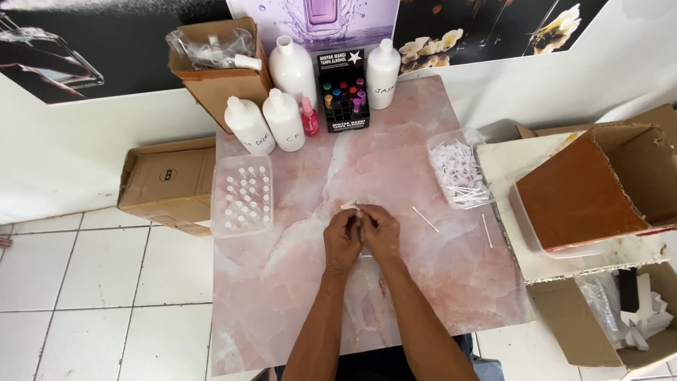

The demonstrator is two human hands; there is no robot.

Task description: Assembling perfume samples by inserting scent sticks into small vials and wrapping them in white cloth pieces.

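Both hands meet over the middle of the pink marble-patterned table (282,296). The left hand (342,241) and right hand (381,233) have fingertips pressed together, pinching a small white piece (350,206) between them; what kind of piece it is cannot be told. Two thin white sticks (425,219) lie to the right, a clear tray of small vials (242,195) to the left.

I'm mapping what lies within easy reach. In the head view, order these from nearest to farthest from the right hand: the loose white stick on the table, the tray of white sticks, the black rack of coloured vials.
1. Loose white stick: just right of the right hand.
2. Tray of white sticks: farther right, near the table's edge.
3. Black rack of coloured vials: far side, by the wall.
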